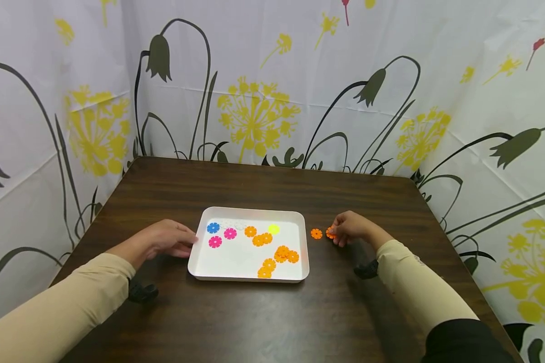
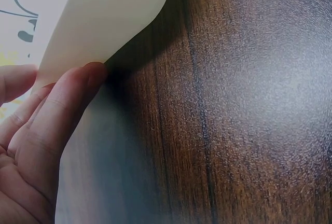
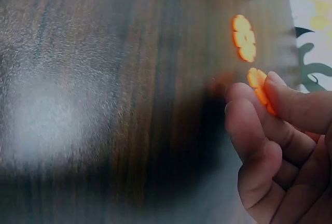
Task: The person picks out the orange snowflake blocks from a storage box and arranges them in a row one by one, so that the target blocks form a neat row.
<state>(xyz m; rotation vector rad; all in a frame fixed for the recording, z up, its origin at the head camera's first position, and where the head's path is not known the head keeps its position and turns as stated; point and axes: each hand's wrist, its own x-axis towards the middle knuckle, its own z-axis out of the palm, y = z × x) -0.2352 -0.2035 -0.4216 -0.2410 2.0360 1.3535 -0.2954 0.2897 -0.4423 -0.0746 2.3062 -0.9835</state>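
A white tray [image 1: 195,257] sits mid-table holding several orange flower discs [image 1: 281,252], two pink ones [image 1: 222,238], a blue one [image 1: 213,227] and a yellow one [image 1: 274,229]. My left hand [image 1: 170,239] rests against the tray's left rim, its fingers [image 2: 67,99] touching the tray edge [image 2: 104,16]. To the right of the tray, my right hand [image 1: 347,229] pinches an orange disc [image 3: 258,88] just above the table. Another orange disc [image 1: 316,233] lies loose on the table beside it, seen too in the right wrist view [image 3: 244,38].
The dark wooden table [image 1: 263,317] is enclosed by a white curtain [image 1: 272,75] printed with flowers, close behind and at both sides. Bare tabletop lies in front of the tray and behind it.
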